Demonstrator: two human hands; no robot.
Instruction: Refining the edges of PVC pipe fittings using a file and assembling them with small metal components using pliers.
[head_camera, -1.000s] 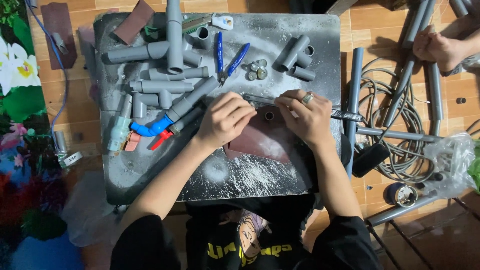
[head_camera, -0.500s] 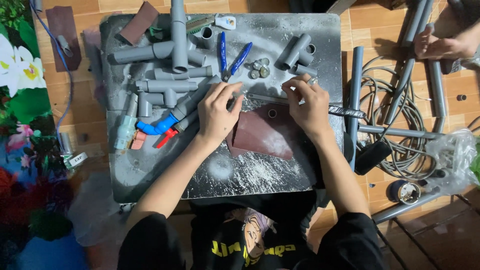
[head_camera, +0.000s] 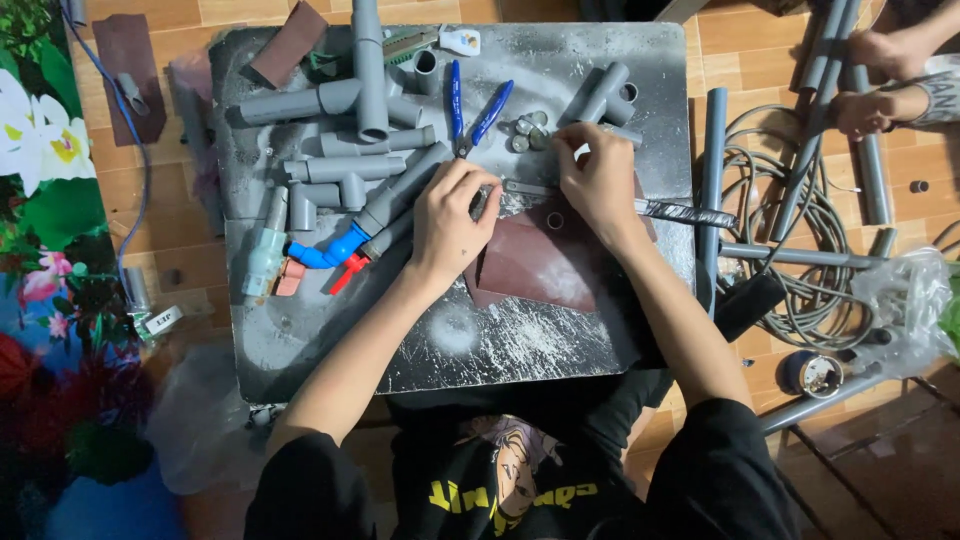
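My left hand (head_camera: 455, 225) rests on the dark metal work board (head_camera: 450, 340), fingers curled at the left end of a thin tape-wrapped blade (head_camera: 685, 212). It also covers the end of a long grey pipe (head_camera: 400, 190). My right hand (head_camera: 600, 180) lies across the blade. Its fingertips are pinched together beside a few small round metal parts (head_camera: 527, 135), on something too small to make out. A brown sandpaper sheet (head_camera: 540, 265) lies just below both hands.
Grey pipes and tee fittings (head_camera: 350, 110), a blue elbow (head_camera: 325, 252) with a red valve handle and blue-handled pliers (head_camera: 478, 115) crowd the board's far left. On the floor to the right are long pipes (head_camera: 712, 170) and coiled cable (head_camera: 800, 260). Another person's hands (head_camera: 875, 85) hold pipes.
Both hands have shifted up and away from me along the blade. My right fingertips now reach the small round parts. The other person's hands have moved among the pipes.
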